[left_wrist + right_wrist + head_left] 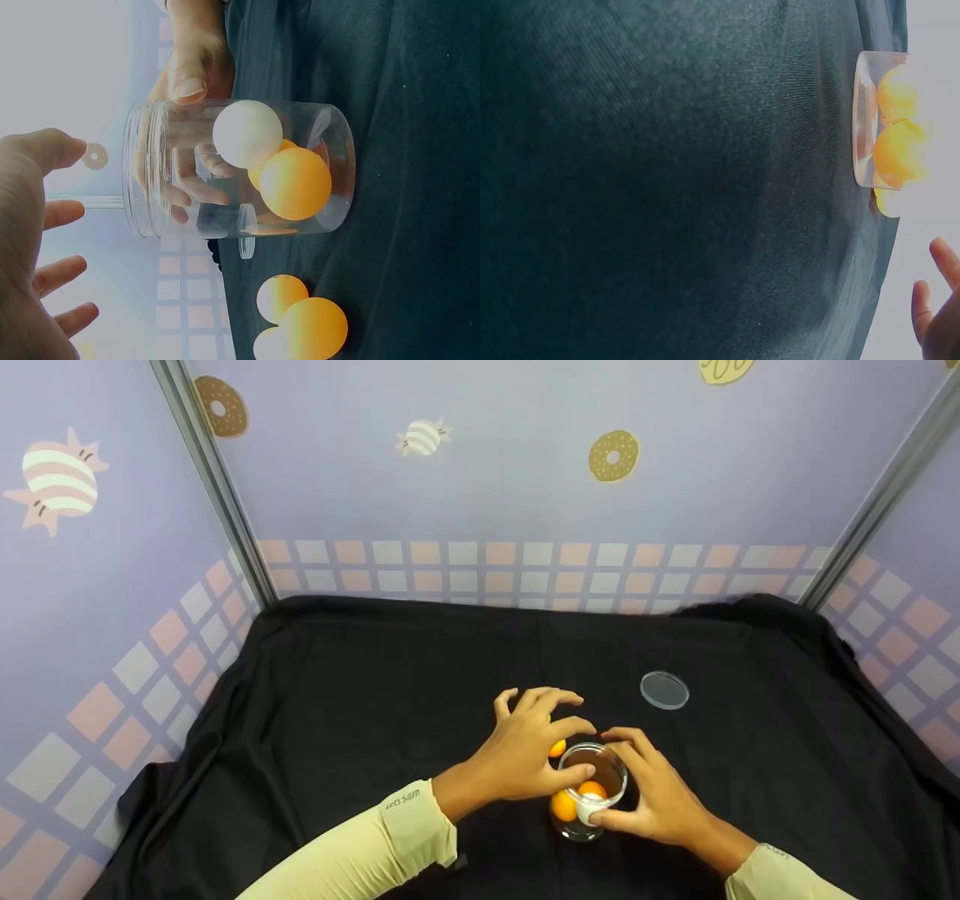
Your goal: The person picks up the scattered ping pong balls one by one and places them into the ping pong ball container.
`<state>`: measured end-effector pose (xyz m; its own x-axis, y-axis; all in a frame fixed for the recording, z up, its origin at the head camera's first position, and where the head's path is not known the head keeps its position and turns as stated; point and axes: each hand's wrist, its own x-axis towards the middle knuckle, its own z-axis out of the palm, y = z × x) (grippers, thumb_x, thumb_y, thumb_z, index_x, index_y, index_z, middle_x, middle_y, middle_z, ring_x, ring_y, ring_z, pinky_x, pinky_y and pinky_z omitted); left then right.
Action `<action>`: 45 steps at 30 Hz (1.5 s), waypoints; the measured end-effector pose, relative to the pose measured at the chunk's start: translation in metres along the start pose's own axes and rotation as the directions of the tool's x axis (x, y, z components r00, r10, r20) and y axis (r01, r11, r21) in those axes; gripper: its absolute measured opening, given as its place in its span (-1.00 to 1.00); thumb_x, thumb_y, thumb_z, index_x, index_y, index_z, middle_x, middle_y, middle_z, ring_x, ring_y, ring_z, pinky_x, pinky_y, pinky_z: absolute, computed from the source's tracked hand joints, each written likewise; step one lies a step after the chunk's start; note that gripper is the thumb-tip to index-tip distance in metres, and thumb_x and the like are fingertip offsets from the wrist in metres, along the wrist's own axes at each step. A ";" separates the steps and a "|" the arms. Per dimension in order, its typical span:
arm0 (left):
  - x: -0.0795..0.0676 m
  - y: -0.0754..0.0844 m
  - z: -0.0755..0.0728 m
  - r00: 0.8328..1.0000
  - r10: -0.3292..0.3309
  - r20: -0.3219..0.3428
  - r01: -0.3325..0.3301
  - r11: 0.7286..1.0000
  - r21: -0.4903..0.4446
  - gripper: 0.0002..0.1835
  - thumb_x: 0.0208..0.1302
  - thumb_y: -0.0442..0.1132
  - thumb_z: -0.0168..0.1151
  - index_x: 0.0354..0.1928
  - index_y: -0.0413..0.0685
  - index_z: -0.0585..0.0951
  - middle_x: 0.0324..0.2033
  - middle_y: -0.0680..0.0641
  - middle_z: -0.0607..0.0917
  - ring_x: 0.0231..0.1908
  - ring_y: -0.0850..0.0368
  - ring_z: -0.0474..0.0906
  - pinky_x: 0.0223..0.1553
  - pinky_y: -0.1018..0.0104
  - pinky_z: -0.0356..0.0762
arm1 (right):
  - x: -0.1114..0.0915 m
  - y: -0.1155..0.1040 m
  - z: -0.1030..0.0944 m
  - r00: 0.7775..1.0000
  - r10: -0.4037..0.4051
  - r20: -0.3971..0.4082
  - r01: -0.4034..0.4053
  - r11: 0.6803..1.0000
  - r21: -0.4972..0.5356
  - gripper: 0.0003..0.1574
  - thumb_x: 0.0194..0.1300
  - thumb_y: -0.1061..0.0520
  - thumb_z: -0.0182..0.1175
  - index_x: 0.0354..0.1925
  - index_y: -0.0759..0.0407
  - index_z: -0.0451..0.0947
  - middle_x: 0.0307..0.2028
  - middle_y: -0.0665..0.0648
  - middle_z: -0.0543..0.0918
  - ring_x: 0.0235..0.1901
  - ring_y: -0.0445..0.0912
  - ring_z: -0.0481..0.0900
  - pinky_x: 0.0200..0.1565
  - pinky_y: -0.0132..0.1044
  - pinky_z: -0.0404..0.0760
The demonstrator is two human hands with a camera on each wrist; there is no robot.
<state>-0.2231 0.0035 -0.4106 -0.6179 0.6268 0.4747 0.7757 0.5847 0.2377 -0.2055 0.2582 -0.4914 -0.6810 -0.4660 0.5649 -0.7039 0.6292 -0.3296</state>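
A clear plastic jar (619, 787) stands upright, its mouth uncovered. My right hand (660, 802) grips its side, thumb at the front and fingers curled around the back. Inside the jar lie a white ping-pong ball (247, 135) and orange ping-pong balls (296, 184), clearly seen in the left wrist view. Just above and left of the rim hovers my left hand (525, 750), fingers spread, holding nothing. More orange balls (315, 328) rest on the cloth beside the jar, partly hidden by that hand in the head view.
A round clear lid (664, 690) lies on the black cloth (405, 675) behind and right of the jar. Patterned panels (480, 495) enclose the back and both sides. The cloth is wrinkled along its left edge.
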 end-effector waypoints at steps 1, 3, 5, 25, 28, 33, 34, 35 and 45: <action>0.000 -0.001 0.000 1.000 -0.003 0.001 0.003 1.000 -0.001 -0.58 0.23 0.25 0.29 0.10 0.38 0.67 0.35 0.07 0.48 0.38 0.00 0.32 0.25 -0.40 0.14 | 0.000 0.000 0.000 1.000 0.003 0.001 -0.003 1.000 0.000 -0.02 -0.20 -0.40 0.60 0.15 -0.06 0.57 0.26 0.10 0.47 0.14 -0.09 0.53 0.01 -0.01 0.65; 0.000 -0.002 0.000 1.000 -0.009 0.002 0.009 1.000 -0.006 -0.59 0.24 0.24 0.28 0.09 0.38 0.67 0.35 0.07 0.48 0.38 0.00 0.32 0.25 -0.41 0.14 | 0.000 0.000 0.000 1.000 0.010 0.002 -0.010 1.000 -0.002 -0.02 -0.20 -0.40 0.60 0.15 -0.06 0.57 0.26 0.10 0.47 0.14 -0.08 0.54 0.01 0.00 0.65; 0.000 -0.003 -0.001 1.000 -0.015 0.001 0.015 1.000 -0.012 -0.60 0.25 0.23 0.27 0.09 0.38 0.66 0.35 0.08 0.48 0.38 -0.01 0.31 0.25 -0.42 0.13 | 0.000 0.000 0.000 1.000 0.014 0.001 -0.014 1.000 -0.003 -0.02 -0.21 -0.41 0.60 0.15 -0.07 0.57 0.26 0.11 0.47 0.15 -0.08 0.53 0.01 0.01 0.64; -0.010 -0.029 0.004 0.994 -0.110 0.015 0.110 0.993 -0.040 -0.65 0.29 0.17 0.24 0.07 0.37 0.67 0.33 0.05 0.49 0.37 -0.02 0.33 0.26 -0.41 0.09 | 0.000 -0.001 0.002 1.000 0.003 -0.018 -0.003 1.000 0.005 -0.03 -0.25 -0.41 0.61 0.14 -0.20 0.54 0.26 0.02 0.46 0.14 -0.11 0.54 0.04 -0.01 0.64; -0.011 -0.034 0.005 0.992 -0.122 0.014 0.122 0.992 -0.039 -0.68 0.29 0.15 0.25 0.05 0.37 0.67 0.32 0.05 0.50 0.36 -0.02 0.33 0.26 -0.41 0.08 | 0.000 -0.001 0.002 1.000 0.006 -0.018 -0.006 1.000 0.007 -0.04 -0.25 -0.42 0.62 0.12 -0.17 0.55 0.26 0.01 0.45 0.14 -0.11 0.54 0.04 -0.03 0.63; -0.015 -0.043 0.007 0.989 -0.148 0.029 0.149 0.988 -0.031 -0.65 0.27 0.17 0.26 0.07 0.37 0.67 0.33 0.05 0.49 0.36 -0.03 0.33 0.26 -0.41 0.08 | 0.001 -0.001 0.002 1.000 0.003 -0.022 -0.003 1.000 0.005 -0.03 -0.26 -0.42 0.62 0.12 -0.16 0.55 0.26 0.02 0.46 0.12 -0.11 0.54 0.04 -0.03 0.63; -0.016 -0.045 0.008 0.987 -0.155 0.033 0.156 0.987 -0.029 -0.64 0.26 0.17 0.26 0.07 0.37 0.66 0.33 0.05 0.49 0.36 -0.03 0.33 0.27 -0.41 0.07 | 0.001 -0.001 0.002 1.000 0.003 -0.023 -0.003 1.000 0.003 -0.02 -0.26 -0.42 0.62 0.13 -0.17 0.55 0.26 0.01 0.46 0.12 -0.11 0.54 0.04 -0.03 0.63; -0.017 -0.047 0.008 0.986 -0.161 0.037 0.162 0.986 -0.027 -0.63 0.26 0.18 0.26 0.08 0.37 0.66 0.33 0.05 0.48 0.36 -0.03 0.33 0.27 -0.41 0.07 | 0.001 -0.001 0.002 1.000 0.003 -0.022 -0.003 1.000 0.001 -0.02 -0.26 -0.42 0.62 0.13 -0.19 0.54 0.27 -0.01 0.45 0.13 -0.11 0.54 0.04 -0.03 0.63; -0.022 -0.060 0.009 0.979 -0.196 0.050 0.197 0.980 -0.025 -0.56 0.18 0.20 0.36 0.07 0.27 0.70 0.30 0.02 0.50 0.33 -0.06 0.35 0.24 -0.42 0.05 | 0.001 -0.001 0.001 1.000 0.007 -0.021 -0.007 1.000 0.000 -0.02 -0.27 -0.43 0.61 0.12 -0.18 0.55 0.27 0.03 0.46 0.11 -0.12 0.54 0.00 -0.03 0.63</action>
<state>-0.2569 -0.0412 -0.4429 -0.7636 0.5248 0.3761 0.6413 0.6838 0.3480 -0.2054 0.2564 -0.4918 -0.6817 -0.4479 0.5785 -0.6989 0.6324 -0.3340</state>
